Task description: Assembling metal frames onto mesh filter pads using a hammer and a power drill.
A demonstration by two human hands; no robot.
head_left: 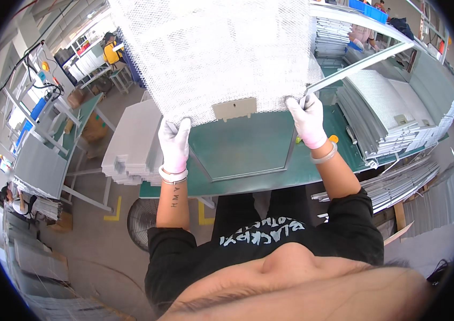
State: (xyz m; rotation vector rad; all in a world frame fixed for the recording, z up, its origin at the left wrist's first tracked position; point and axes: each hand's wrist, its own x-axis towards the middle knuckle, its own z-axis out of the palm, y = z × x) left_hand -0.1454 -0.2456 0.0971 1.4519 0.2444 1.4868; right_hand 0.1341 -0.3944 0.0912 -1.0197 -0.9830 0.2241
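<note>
A large silvery-white mesh sheet (221, 53) is held up tilted in front of me, brightly lit. My left hand (174, 143), in a white glove, is closed on its near left corner. My right hand (310, 122), gloved alike, grips the near right corner between thumb and fingers. A small beige rectangular plate (235, 108) with a small hole sits at the middle of the sheet's near edge. Beneath the sheet, a thin grey rectangular frame (248, 175) lies on the green worktable (157, 189); the sheet hides its far part.
Stacked mesh panels (376, 101) stand on the right of the table, below a pale metal bar (363, 67). Grey panels (133, 142) are piled at the left. A floor fan (144, 222) stands under the table's left end. Other people work farther back.
</note>
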